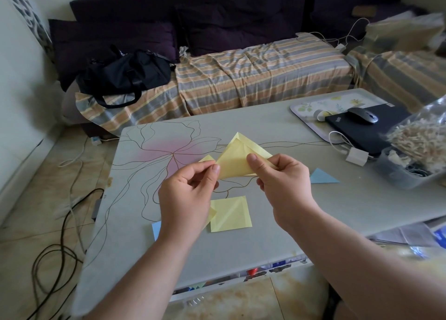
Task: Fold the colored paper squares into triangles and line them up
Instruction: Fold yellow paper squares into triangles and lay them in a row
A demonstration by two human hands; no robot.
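Above the grey table point(337, 199) I hold a yellow paper point(235, 159), folded over into a rough triangle. My left hand point(187, 194) pinches its left corner and my right hand point(282, 180) pinches its right side. A creased yellow square point(230, 214) lies flat on the table below my hands. A blue folded triangle point(322, 177) lies to the right. A blue paper corner point(156, 230) shows under my left wrist, and a small yellow tip point(207, 158) peeks out past my left fingers.
A tray point(304, 107), black laptop point(369, 131) with a mouse point(363, 115), a charger point(356, 156) and a plastic tub point(405, 175) crowd the table's right end. Behind stands a striped sofa point(253, 78) with a black bag point(125, 73). Cables point(60, 247) lie on the floor at left.
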